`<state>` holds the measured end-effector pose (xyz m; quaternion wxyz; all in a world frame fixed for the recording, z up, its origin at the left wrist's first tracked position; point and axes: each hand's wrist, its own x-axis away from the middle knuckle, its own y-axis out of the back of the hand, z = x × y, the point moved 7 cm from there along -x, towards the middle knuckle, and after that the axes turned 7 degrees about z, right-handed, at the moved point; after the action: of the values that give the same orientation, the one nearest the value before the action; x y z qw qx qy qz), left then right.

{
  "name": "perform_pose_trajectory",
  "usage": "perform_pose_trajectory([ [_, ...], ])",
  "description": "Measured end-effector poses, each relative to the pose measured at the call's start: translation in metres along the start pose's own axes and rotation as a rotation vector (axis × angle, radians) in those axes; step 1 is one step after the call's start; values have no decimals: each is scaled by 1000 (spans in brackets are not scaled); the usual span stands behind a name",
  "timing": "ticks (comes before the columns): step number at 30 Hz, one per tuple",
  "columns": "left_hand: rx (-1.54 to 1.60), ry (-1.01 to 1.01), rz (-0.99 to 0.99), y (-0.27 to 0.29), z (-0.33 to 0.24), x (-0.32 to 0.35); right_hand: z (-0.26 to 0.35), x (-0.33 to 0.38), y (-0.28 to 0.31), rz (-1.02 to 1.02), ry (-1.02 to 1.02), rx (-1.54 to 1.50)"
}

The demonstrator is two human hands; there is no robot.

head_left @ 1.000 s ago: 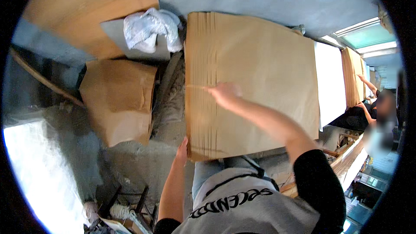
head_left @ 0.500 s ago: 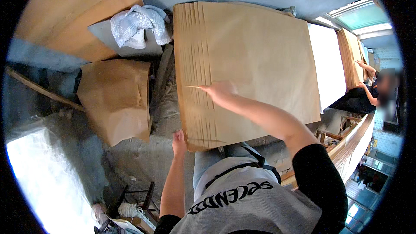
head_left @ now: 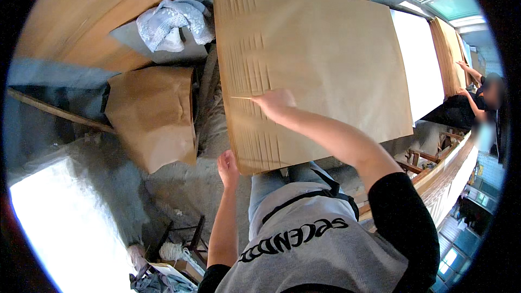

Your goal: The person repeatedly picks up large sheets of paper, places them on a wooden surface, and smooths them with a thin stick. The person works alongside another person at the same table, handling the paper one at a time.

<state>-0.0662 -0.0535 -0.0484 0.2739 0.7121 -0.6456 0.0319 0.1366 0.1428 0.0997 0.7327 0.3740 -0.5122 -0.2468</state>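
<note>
A broad stack of brown paper sheets [head_left: 331,59] lies before me, its left edges fanned out in narrow steps. Over these steps my right hand [head_left: 277,103] is closed on a thin, pale stick [head_left: 241,97] that points left across the sheets. My right hand is slightly blurred, and I cannot tell whether the stick touches the paper. At the stack's near left corner, my left hand [head_left: 228,169] has its fingers curled beside the paper edge. What those fingers hold, if anything, is hidden.
White sheets [head_left: 418,65] lie right of the stack. Farther right, a person [head_left: 480,97] works at another brown stack [head_left: 446,57]. To the left are a brown paper-covered object [head_left: 152,114], a patterned white cloth [head_left: 176,24] and a wooden pole [head_left: 59,111]. A dark stool frame [head_left: 184,233] stands near left.
The whole view has shifted, so the stack appears higher in the picture. My right hand still holds the stick over the fanned edges, and my left hand stays by the corner.
</note>
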Motion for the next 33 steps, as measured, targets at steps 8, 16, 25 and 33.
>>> perform_pose_trajectory([
  [8,209,201,-69,21,-3,31,-113,11,-75,-28,-212,-327],
  [16,235,137,-12,6,-3,28,-4,-6,-26,102,-40,-19],
  [25,445,235,53,-34,-47,43,-129,53,-46,-252,-159,-178],
  [33,595,200,122,-105,-79,28,-54,-4,-73,-30,-66,-260],
])
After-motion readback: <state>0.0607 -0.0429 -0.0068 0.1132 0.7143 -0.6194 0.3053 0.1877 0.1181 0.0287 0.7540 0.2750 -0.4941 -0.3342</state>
